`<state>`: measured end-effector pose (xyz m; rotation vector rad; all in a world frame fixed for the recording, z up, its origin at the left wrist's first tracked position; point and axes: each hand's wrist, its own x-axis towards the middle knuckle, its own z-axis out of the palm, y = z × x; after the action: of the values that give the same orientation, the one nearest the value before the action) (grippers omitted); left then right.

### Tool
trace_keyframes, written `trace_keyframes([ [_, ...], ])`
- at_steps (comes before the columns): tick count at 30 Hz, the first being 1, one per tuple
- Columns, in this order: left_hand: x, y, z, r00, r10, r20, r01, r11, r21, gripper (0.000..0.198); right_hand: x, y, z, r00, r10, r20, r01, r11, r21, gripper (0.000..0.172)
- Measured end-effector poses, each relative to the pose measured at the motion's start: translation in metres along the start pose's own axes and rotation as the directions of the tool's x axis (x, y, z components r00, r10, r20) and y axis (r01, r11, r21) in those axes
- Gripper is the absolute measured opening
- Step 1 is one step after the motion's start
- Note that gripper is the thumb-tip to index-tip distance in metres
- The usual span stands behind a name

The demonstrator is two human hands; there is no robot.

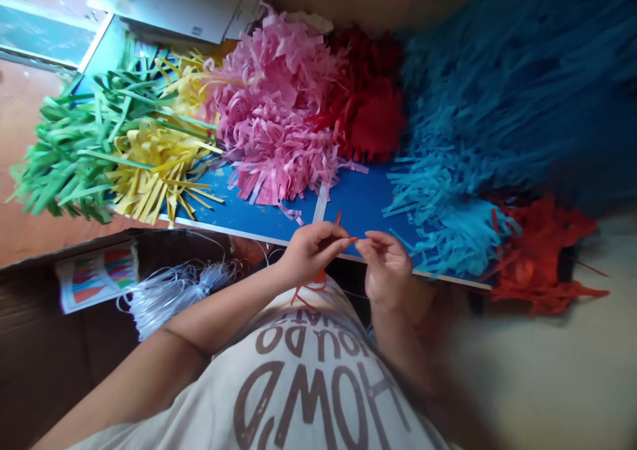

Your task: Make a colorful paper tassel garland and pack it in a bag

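My left hand (318, 247) is closed in a pinch on an orange fringe tassel (314, 285), whose thin strips hang below the palm in front of my shirt. A small twisted orange tip pokes out between thumb and forefinger, and one strip stands up behind the fingers. Facing it, my right hand (387, 264) has thumb and forefinger closed at that same tip; how much they grip is hard to make out. Both hands are just over the front edge of the blue table (249, 201). Close by lies a pile of pink fringe tassels (283, 118).
Green tassels (74, 151) and yellow tassels (154, 158) overhang the table's left end. Dark red tassels (373, 118), light blue tassels (452, 224) and orange tassels (542, 257) are heaped rightward. Below left, a cardboard box (44, 364) holds white string (174, 294). Papers (194, 5) lie behind.
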<state>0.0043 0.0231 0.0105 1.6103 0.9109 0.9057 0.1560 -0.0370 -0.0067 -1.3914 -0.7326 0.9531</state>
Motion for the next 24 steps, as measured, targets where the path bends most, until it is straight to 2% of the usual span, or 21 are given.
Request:
trace_keyframes([
  [2, 0.0, 0.0, -0.001, 0.998, 0.067, -0.009, -0.067, 0.996, 0.054, 0.014, 0.001, 0.0, -0.003, 0.999, -0.011, -0.031, 0.01, 0.999, -0.034, 0.021],
  [5, -0.001, 0.001, -0.001, 0.994, 0.108, -0.013, -0.107, 0.991, 0.085, 0.013, 0.0, -0.001, -0.006, 0.998, -0.029, -0.063, 0.024, 0.997, -0.074, 0.023],
  [10, -0.004, 0.001, -0.001, 0.987, 0.16, -0.001, -0.157, 0.975, 0.156, 0.012, -0.003, -0.002, -0.006, 0.996, -0.083, -0.014, 0.08, 0.986, -0.144, 0.02],
  [14, -0.005, -0.002, -0.004, 0.962, 0.263, 0.077, -0.275, 0.923, 0.271, 0.014, -0.004, -0.006, -0.006, 0.992, -0.125, 0.005, 0.123, 0.964, -0.237, 0.018],
  [16, -0.006, -0.002, -0.005, 0.948, 0.304, 0.1, -0.32, 0.898, 0.302, 0.013, -0.002, -0.009, -0.008, 0.99, -0.118, 0.072, 0.132, 0.962, -0.241, 0.017],
  [19, -0.007, 0.0, -0.004, 0.953, 0.289, 0.086, -0.302, 0.919, 0.252, 0.007, 0.001, -0.01, -0.01, 0.98, -0.107, 0.17, 0.139, 0.973, -0.186, 0.015],
  [24, -0.013, 0.001, -0.003, 0.971, 0.214, 0.104, -0.221, 0.973, 0.068, 0.014, -0.001, -0.008, -0.011, 0.978, -0.144, 0.153, 0.172, 0.967, -0.189, 0.015],
])
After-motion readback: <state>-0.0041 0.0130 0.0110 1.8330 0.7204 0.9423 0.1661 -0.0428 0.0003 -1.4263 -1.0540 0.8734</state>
